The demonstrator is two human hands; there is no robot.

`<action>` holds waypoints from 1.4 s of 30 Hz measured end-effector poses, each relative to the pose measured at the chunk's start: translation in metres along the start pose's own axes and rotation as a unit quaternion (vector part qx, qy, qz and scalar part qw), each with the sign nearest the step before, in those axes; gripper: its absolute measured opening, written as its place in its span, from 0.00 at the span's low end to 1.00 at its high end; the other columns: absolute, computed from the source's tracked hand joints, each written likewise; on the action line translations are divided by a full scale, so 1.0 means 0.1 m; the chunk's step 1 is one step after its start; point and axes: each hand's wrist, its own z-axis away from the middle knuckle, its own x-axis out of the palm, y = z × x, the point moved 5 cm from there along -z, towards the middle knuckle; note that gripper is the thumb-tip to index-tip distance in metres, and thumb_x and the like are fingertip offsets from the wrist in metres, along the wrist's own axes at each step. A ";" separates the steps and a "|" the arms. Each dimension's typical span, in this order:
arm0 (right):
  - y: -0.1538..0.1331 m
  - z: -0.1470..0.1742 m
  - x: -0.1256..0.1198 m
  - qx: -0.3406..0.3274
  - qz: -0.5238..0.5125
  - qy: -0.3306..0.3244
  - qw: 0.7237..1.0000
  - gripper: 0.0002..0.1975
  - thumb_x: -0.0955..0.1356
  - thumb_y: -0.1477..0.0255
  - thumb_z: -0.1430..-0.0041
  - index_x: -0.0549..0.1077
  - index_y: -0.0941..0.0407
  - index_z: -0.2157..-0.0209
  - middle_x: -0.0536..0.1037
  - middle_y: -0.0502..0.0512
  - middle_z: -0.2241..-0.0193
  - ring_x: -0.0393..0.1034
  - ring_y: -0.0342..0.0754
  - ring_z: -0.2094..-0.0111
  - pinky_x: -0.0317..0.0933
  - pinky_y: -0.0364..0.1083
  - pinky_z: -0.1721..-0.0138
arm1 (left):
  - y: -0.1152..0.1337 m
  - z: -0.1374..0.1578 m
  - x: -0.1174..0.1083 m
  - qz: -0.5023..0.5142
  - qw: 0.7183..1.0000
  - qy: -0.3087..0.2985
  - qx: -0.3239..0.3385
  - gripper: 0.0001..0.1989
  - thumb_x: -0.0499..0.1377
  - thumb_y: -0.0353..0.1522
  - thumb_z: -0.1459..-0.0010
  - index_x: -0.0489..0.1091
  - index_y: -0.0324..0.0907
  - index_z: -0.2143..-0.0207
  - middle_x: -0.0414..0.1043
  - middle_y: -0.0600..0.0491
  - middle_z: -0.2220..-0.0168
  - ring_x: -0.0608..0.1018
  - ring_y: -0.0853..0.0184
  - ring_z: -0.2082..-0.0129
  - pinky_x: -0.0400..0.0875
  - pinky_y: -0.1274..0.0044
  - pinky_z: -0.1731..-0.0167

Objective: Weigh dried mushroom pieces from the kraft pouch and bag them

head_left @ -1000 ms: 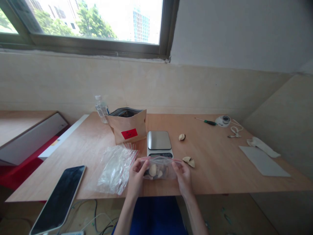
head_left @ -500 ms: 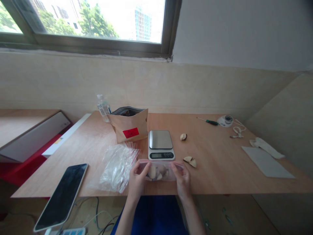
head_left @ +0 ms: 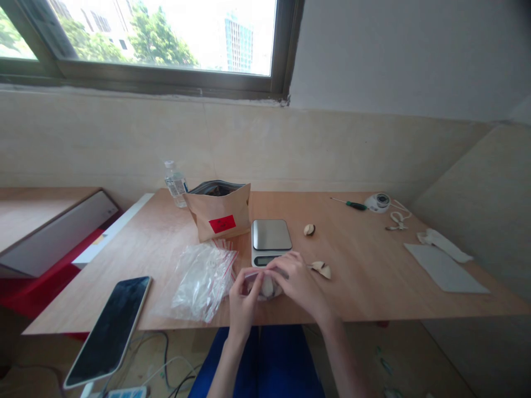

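Observation:
A clear zip bag (head_left: 269, 292) with pale dried slices in it hangs between my hands at the table's front edge. My left hand (head_left: 245, 293) pinches the bag's top at the left. Over the top edge, near its middle, my right hand (head_left: 296, 279) has its fingers closed on the bag, hiding the right part of it. Just beyond stands a white kitchen scale (head_left: 272, 236) with a bare steel plate; my right hand covers part of its display. Loose dried slices (head_left: 321, 269) and another piece (head_left: 309, 230) lie to the right.
A pile of clear zip bags (head_left: 203, 282) lies left of my hands. Behind it stand an open brown pouch (head_left: 222, 218) and a water bottle (head_left: 176, 185). A tablet (head_left: 110, 331) juts past the left front edge. Farther right are a screwdriver (head_left: 354, 205) and a white camera (head_left: 378, 203).
My right hand has moved left along the bag's top, from its right corner to near the middle, close to my left hand. The view has shifted slightly.

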 end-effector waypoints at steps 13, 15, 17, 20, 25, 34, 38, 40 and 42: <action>0.08 0.10 0.02 0.018 0.068 0.067 0.995 0.08 0.65 0.70 0.40 0.74 0.52 0.72 0.76 0.51 0.74 0.67 0.49 0.69 0.57 0.45 0.66 | 0.08 0.07 -0.06 -0.037 0.998 0.004 0.055 0.06 0.58 0.35 0.43 0.71 0.42 0.65 0.74 0.52 0.66 0.76 0.65 0.64 0.68 0.77 0.62; 0.11 0.11 -0.01 0.016 0.071 0.074 0.995 0.10 0.64 0.69 0.39 0.73 0.52 0.74 0.76 0.51 0.75 0.68 0.48 0.70 0.57 0.46 0.65 | 0.09 0.07 -0.06 -0.043 0.997 -0.007 0.058 0.06 0.58 0.35 0.43 0.71 0.42 0.65 0.74 0.52 0.66 0.76 0.66 0.64 0.68 0.77 0.62; 0.12 0.13 -0.02 -0.002 0.073 0.077 0.994 0.13 0.63 0.70 0.38 0.73 0.53 0.75 0.76 0.50 0.77 0.68 0.47 0.73 0.57 0.46 0.64 | 0.10 0.06 -0.07 -0.048 0.997 -0.008 0.062 0.06 0.58 0.35 0.43 0.71 0.42 0.65 0.74 0.53 0.66 0.76 0.66 0.64 0.67 0.77 0.62; 0.13 0.14 -0.01 -0.021 0.068 0.066 0.995 0.12 0.62 0.70 0.37 0.72 0.53 0.74 0.77 0.49 0.75 0.68 0.46 0.72 0.57 0.47 0.62 | 0.10 0.04 -0.08 -0.051 0.997 0.009 0.064 0.07 0.58 0.35 0.43 0.71 0.42 0.66 0.74 0.53 0.67 0.75 0.66 0.65 0.67 0.77 0.62; 0.20 0.19 -0.01 -0.006 0.068 0.074 0.995 0.10 0.63 0.74 0.39 0.74 0.53 0.72 0.78 0.51 0.72 0.69 0.50 0.67 0.59 0.47 0.64 | 0.08 0.05 -0.12 -0.041 0.998 0.021 0.044 0.07 0.58 0.36 0.43 0.71 0.42 0.66 0.73 0.53 0.67 0.75 0.66 0.65 0.67 0.78 0.63; 0.27 0.27 -0.08 -0.023 0.043 0.093 0.995 0.10 0.63 0.72 0.38 0.76 0.50 0.60 0.79 0.52 0.58 0.71 0.51 0.54 0.62 0.50 0.54 | 0.10 0.04 -0.12 -0.020 0.999 0.025 0.039 0.08 0.58 0.37 0.43 0.71 0.41 0.66 0.73 0.52 0.67 0.75 0.66 0.65 0.69 0.77 0.62; 0.32 0.34 -0.15 -0.012 0.048 0.150 0.987 0.11 0.63 0.75 0.39 0.77 0.53 0.69 0.80 0.53 0.68 0.73 0.51 0.63 0.63 0.50 0.60 | 0.11 0.04 -0.16 -0.014 0.999 0.029 0.035 0.09 0.59 0.37 0.44 0.71 0.40 0.67 0.73 0.52 0.68 0.75 0.66 0.66 0.69 0.77 0.63; 0.30 0.37 -0.16 -0.012 0.052 0.162 0.985 0.12 0.63 0.77 0.40 0.76 0.54 0.72 0.80 0.53 0.71 0.73 0.50 0.66 0.62 0.49 0.62 | 0.12 0.05 -0.16 -0.007 0.999 0.021 0.026 0.09 0.59 0.37 0.45 0.72 0.41 0.67 0.74 0.53 0.69 0.75 0.67 0.67 0.69 0.78 0.64; 0.28 0.38 -0.18 -0.011 0.046 0.164 0.985 0.12 0.63 0.77 0.40 0.76 0.54 0.72 0.80 0.52 0.72 0.73 0.49 0.68 0.61 0.49 0.63 | 0.13 0.06 -0.15 0.005 1.000 0.024 0.012 0.09 0.59 0.38 0.45 0.72 0.41 0.67 0.73 0.53 0.69 0.75 0.68 0.67 0.68 0.79 0.65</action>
